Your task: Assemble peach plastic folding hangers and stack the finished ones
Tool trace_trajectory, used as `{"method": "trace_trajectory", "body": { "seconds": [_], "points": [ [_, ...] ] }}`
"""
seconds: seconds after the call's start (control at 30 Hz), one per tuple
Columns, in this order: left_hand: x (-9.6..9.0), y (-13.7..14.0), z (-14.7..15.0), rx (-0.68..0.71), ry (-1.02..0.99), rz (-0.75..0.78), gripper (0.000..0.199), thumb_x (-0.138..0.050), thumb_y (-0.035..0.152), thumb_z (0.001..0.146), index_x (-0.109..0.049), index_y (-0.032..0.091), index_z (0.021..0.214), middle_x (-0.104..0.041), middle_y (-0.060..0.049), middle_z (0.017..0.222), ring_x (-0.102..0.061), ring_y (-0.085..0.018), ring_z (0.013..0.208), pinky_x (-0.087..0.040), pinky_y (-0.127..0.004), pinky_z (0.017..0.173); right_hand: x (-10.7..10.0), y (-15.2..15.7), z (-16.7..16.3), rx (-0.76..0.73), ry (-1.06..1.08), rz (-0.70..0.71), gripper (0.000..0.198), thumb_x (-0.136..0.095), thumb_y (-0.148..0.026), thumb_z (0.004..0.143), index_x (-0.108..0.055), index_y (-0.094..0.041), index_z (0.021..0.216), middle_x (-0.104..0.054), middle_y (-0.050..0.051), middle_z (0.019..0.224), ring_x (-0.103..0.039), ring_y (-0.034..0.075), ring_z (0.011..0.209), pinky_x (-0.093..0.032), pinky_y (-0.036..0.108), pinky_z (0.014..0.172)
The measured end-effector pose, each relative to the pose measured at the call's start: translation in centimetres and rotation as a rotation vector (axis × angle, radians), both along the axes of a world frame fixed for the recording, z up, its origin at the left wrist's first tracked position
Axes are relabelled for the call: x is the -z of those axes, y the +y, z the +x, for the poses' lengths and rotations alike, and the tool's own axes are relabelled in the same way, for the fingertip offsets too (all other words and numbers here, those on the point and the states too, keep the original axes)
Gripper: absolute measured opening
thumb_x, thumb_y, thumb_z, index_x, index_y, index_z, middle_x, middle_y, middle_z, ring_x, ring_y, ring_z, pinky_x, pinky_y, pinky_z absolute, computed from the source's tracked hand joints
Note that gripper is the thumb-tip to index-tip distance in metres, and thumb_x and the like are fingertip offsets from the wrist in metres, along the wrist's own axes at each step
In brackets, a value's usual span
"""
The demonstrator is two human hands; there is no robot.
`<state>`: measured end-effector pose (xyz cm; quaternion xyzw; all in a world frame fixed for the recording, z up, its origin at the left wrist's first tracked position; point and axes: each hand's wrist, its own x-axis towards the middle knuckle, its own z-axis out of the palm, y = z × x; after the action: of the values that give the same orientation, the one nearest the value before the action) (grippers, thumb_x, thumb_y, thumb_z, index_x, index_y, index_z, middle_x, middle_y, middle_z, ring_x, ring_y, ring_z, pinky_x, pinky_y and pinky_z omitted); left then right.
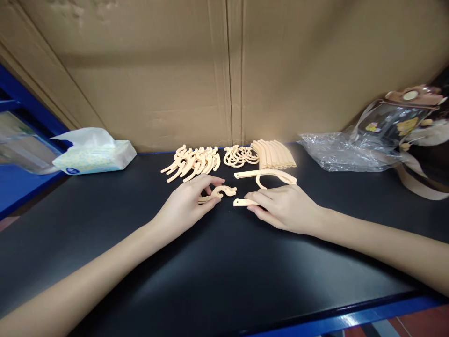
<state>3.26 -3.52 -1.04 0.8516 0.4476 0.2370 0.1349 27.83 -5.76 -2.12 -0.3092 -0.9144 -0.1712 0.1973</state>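
My left hand (189, 200) is closed around a curved cream plastic piece (226, 190), whose knobbed, hook-shaped end sticks out to the right past the fingertips. A slim cream plastic arm (240, 202) is pinched in my right hand (280, 206); its end with a small hole points left, and the hand covers the rest. The two held pieces are a short gap apart. Just behind my right hand lies another long bent arm (270, 173) with a hole at its left end, and a thin curved hook (259, 181) shows under it.
Along the back of the black table (224, 281) sit a pile of curved pieces (192, 161), a cluster of small hooks (238, 157) and a row of stacked arms (275, 154). A tissue pack (94, 157) is left; a clear plastic bag (343, 152) and bottle (396, 119) are right. Cardboard (157, 70) stands behind.
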Motion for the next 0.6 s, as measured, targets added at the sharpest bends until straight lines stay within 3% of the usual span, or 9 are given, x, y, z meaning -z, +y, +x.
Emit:
{"method": "trace_trajectory", "body": {
  "seconds": [0.23, 0.43, 0.6],
  "points": [
    [-0.6, -0.4, 0.0, 0.123, 0.080, 0.037, 0.024, -0.047, 0.015, 0.083, -0.062, 0.021, 0.101, -0.056, 0.001, 0.085, -0.055, -0.012, 0.076, -0.045, -0.023, 0.068, 0.0, 0.2, 0.1, -0.012, -0.011, -0.011, 0.032, -0.036, -0.030, 0.100, -0.065, -0.016, 0.098, -0.068, 0.001, 0.071, -0.064, 0.013, 0.062, -0.032, 0.026, 0.051],
    [-1.4, -1.4, 0.3, 0.172, 0.158, 0.132, 0.024, -0.040, 0.013, 0.086, -0.054, 0.021, 0.104, -0.056, -0.001, 0.100, -0.056, -0.011, 0.076, -0.042, -0.020, 0.063, 0.1, 0.5, 0.3, -0.009, 0.014, -0.027, 0.034, -0.034, -0.034, 0.100, -0.063, -0.016, 0.104, -0.069, 0.000, 0.075, -0.062, 0.011, 0.058, -0.033, 0.025, 0.049],
    [-1.7, -2.0, 0.6, 0.130, 0.151, 0.014, 0.019, -0.038, 0.016, 0.089, -0.044, 0.021, 0.107, -0.062, 0.001, 0.092, -0.057, -0.010, 0.064, -0.042, -0.021, 0.060, 0.1, 0.5, 0.3, -0.033, 0.036, -0.070, 0.029, -0.038, -0.032, 0.100, -0.062, -0.016, 0.106, -0.070, 0.001, 0.081, -0.064, 0.011, 0.064, -0.037, 0.023, 0.052]
  ]
}}
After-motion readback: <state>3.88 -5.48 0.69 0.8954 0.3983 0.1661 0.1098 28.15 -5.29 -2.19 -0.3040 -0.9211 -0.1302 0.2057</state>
